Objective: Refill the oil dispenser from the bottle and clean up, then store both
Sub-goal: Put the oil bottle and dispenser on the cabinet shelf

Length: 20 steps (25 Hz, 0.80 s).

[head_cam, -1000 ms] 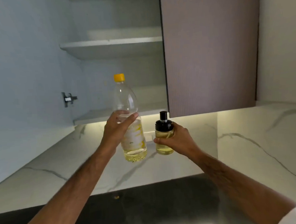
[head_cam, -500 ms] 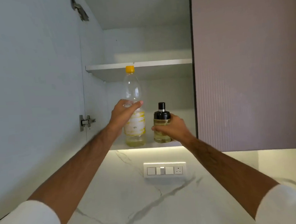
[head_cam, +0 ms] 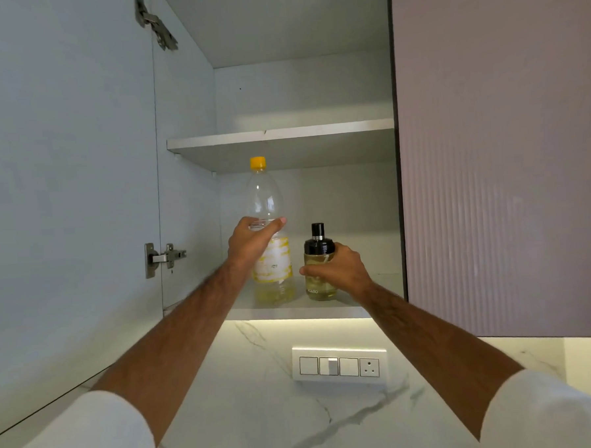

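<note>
A clear plastic oil bottle (head_cam: 264, 198) with a yellow cap and a little yellow oil at the bottom stands upright on the bottom shelf (head_cam: 292, 311) of the open wall cabinet. My left hand (head_cam: 250, 245) grips it around the middle. To its right stands the glass oil dispenser (head_cam: 318, 243) with a black top, full of pale oil, also on that shelf. My right hand (head_cam: 337, 269) is wrapped around its body from the right.
The cabinet door (head_cam: 66, 188) hangs open on the left with metal hinges (head_cam: 164, 258). An upper shelf (head_cam: 279, 140) sits just above the bottle cap. A ribbed closed door (head_cam: 502, 151) is on the right. A switch panel (head_cam: 339, 365) is on the marble wall below.
Both hands have lifted the bottle and dispenser from in front of the wall into the cabinet and set them on the bottom shelf. My view has tilted upward.
</note>
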{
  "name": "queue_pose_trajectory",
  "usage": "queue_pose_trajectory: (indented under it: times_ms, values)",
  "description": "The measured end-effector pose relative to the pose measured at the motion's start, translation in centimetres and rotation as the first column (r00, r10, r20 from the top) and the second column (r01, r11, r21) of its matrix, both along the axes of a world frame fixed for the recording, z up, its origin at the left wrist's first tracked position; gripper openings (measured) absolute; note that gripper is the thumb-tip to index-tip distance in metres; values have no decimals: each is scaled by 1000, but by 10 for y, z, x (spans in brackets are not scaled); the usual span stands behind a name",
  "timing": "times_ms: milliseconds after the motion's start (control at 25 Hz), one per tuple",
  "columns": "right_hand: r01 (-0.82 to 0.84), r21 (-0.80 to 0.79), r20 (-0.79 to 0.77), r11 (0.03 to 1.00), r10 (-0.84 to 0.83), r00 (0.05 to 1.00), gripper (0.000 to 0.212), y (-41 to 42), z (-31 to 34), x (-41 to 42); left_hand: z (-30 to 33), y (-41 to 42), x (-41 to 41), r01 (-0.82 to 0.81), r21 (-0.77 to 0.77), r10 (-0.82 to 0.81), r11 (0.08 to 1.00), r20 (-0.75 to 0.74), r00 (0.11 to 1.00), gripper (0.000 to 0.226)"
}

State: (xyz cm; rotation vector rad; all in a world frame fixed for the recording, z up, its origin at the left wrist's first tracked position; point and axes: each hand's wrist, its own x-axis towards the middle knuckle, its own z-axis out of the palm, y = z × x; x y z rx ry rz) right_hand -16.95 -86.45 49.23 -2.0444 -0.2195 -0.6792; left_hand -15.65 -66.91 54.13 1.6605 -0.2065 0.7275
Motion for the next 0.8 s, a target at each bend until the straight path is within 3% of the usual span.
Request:
queue_pose_trajectory:
  times_ms: [120, 280, 520, 800]
  values:
    - [0, 47, -29, 999, 1, 1000, 75, 1, -6, 11, -3, -2, 16, 0, 19, -1, 1000, 9, 1000, 68]
    - [18, 80, -75, 997, -12, 997, 76, 1, -5, 22, -3, -6, 34, 26, 35, -25, 999, -11, 1000, 76]
    - [45, 90, -126, 995, -34, 991, 86, -1, -7, 42, -5, -7, 56, 20, 33, -19, 999, -12, 1000, 66]
    - [46, 132, -127, 990, -29, 991, 97, 0, -7, 50, -15, -4, 67, 65, 131, -54, 989, -82, 995, 86]
